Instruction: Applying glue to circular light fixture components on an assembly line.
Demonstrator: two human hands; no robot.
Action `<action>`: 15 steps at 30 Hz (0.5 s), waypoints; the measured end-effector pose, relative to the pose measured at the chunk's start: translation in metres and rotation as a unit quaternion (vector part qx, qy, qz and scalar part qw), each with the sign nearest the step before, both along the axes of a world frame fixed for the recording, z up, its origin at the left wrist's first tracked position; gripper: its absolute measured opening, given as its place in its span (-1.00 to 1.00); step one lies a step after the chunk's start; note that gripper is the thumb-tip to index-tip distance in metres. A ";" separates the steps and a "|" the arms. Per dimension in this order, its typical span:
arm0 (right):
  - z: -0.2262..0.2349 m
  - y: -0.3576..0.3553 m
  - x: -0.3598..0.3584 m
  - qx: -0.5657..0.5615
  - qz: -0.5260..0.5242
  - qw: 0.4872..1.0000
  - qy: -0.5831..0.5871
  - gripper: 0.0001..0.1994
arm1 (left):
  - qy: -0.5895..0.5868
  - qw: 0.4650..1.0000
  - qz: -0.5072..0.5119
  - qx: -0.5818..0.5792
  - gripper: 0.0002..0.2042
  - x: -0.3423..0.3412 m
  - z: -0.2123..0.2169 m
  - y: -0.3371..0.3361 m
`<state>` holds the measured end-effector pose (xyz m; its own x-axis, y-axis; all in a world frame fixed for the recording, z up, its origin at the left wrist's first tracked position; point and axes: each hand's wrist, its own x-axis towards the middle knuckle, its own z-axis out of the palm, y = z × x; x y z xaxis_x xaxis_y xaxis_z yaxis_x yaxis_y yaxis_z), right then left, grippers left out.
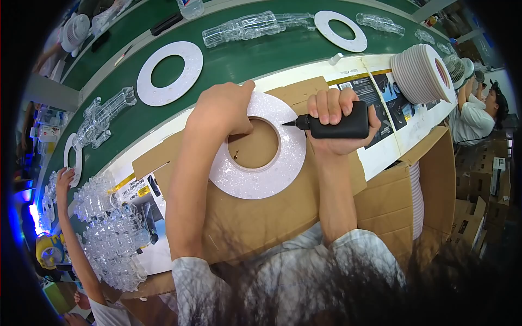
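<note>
A flat white ring with a glittery face [290, 163] lies on brown cardboard [261, 220] in front of me. My left hand [222, 108] grips its far left part, with the fingers hooked over the inner edge of the hole. In my right hand [342, 122] is a black squeeze bottle [342, 124], held on its side. Its pointed black nozzle aims left, at the upper right part of the ring. Whether the tip touches the ring, I cannot tell.
Behind runs a green conveyor belt [122, 117] carrying white rings [142, 81] and clear plastic parts [242, 30]. A stack of rings [416, 73] stands at the right above an open carton [386, 204]. Clear parts [111, 244] pile up at left, near another person's arm [76, 239].
</note>
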<state>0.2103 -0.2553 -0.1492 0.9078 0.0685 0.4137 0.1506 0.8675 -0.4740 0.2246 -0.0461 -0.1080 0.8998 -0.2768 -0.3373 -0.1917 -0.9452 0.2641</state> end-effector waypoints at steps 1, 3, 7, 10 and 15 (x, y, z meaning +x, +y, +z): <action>0.002 0.001 0.000 0.010 -0.002 1.000 0.015 -0.58 | 0.006 1.000 -0.001 -0.003 -0.44 0.001 0.001 -0.001; 0.008 0.000 -0.002 0.019 -0.005 0.999 0.029 -0.59 | 0.011 1.000 0.001 -0.006 -0.44 0.000 0.004 -0.003; 0.013 0.004 -0.005 0.039 0.046 0.998 0.015 -0.60 | 0.029 0.999 0.035 -0.011 -0.45 -0.010 0.016 0.010; 0.014 -0.007 -0.010 0.022 0.073 0.997 -0.007 -0.58 | 0.019 0.999 0.027 -0.016 -0.45 -0.010 0.019 0.005; 0.009 -0.015 -0.010 -0.001 0.059 0.998 -0.019 -0.57 | 0.010 1.000 0.007 -0.027 -0.45 -0.005 0.013 0.000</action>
<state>0.2007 -0.2701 -0.1397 0.8775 0.1741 0.4468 0.0658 0.8793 -0.4718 0.2201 -0.0459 -0.0950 0.8970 -0.2819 -0.3404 -0.1722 -0.9323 0.3181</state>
